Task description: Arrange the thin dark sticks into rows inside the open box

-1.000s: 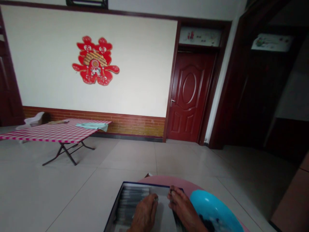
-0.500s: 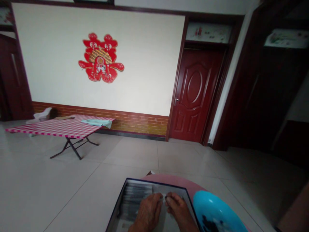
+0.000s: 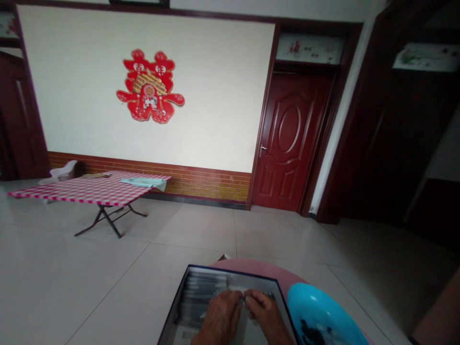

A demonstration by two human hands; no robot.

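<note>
Both hands meet over a shallow dark-edged box (image 3: 187, 306) that lies on a round pink worktop (image 3: 251, 266). The left hand (image 3: 220, 318) and the right hand (image 3: 264, 314) bring their fingers (image 3: 237, 298) tip to tip and pinch something very small between them; it is too small and blurred to name, perhaps one of the thin pieces from the box. Held like this, just above the middle of the box, a dropped piece would probably fall back inside. To the left of the fingers, rows of grey, thin pieces (image 3: 201, 292) fill the box. Just right of the right hand sits a blue bowl (image 3: 323, 316) with something dark in it, close to the box edge. Far beyond the fingers stand a folding table (image 3: 89, 190) with a red checked cloth and a dark red door (image 3: 289, 143).
</note>
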